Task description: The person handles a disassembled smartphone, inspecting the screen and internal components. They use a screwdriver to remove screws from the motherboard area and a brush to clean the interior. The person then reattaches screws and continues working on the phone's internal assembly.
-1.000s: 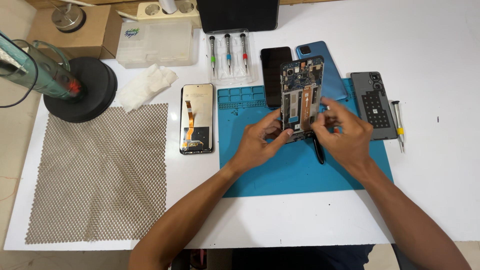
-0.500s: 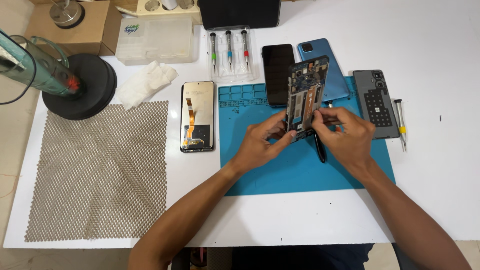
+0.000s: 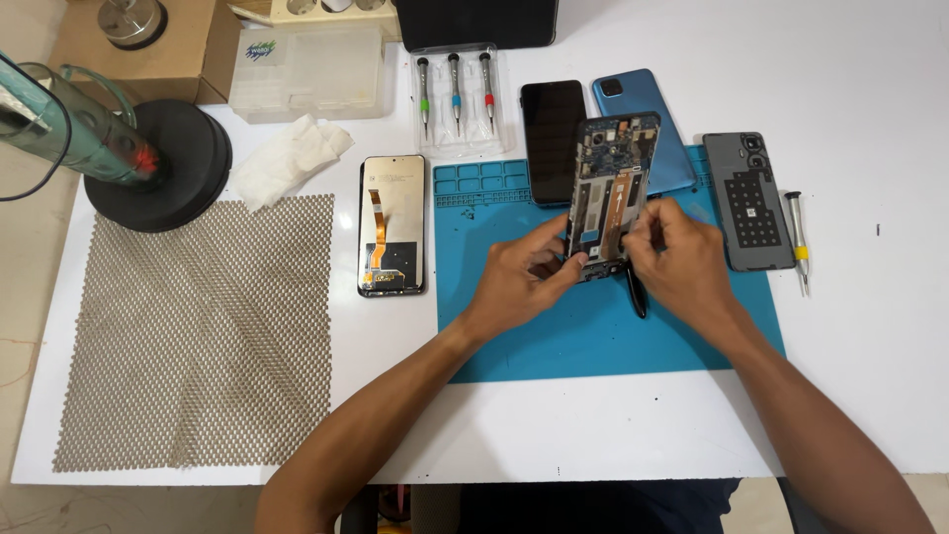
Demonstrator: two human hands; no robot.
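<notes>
Over the mat [image 3: 593, 336], frame [image 3: 611, 193] now tilts toward 1 o'clock.
Left hand [image 3: 516, 282] pinches its bottom; right hand [image 3: 682, 262] fingers curl narrow, grip unclear.

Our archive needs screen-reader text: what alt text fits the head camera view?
Two hands, left hand and right hand, hold an opened phone frame above a blue work mat; a detached screen lies left of the mat.

Bright, even overhead light — soft short shadows under forearms, white table [image 3: 870, 326] near glare, focus sharp, edges slightly bowed.
</notes>
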